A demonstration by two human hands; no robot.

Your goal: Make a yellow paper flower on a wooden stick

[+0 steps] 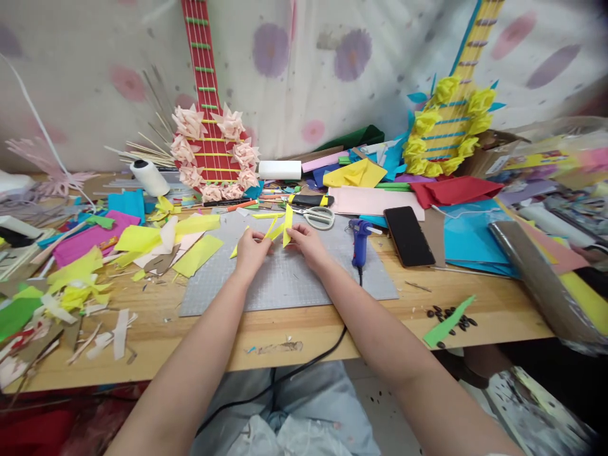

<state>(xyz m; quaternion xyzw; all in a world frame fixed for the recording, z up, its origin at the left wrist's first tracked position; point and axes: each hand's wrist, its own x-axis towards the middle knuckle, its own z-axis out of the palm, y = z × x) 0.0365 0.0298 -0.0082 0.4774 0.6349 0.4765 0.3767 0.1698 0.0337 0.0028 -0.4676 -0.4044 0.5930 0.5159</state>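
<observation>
Both hands meet over the grey cutting mat (304, 285), working on a folded strip of yellow paper (287, 225). My left hand (253, 252) pinches the strip's left part, its fingers partly hidden. At the other end my right hand (306, 244) grips the upright folded part between thumb and fingers. More thin yellow pieces lie on the mat just behind the hands. Close behind my right hand rest scissors (320, 218) with pale handles. A blue glue gun (360, 244) stands on the mat further right, its black cord running off the table's front edge.
A red paper guitar (208, 95) with pink flowers and a yellow one (444, 126) with yellow flowers lean at the back. Paper scraps (80, 278) cover the left side. A phone (409, 236), blue sheets (475, 237) and a wrapped roll (546, 285) lie right.
</observation>
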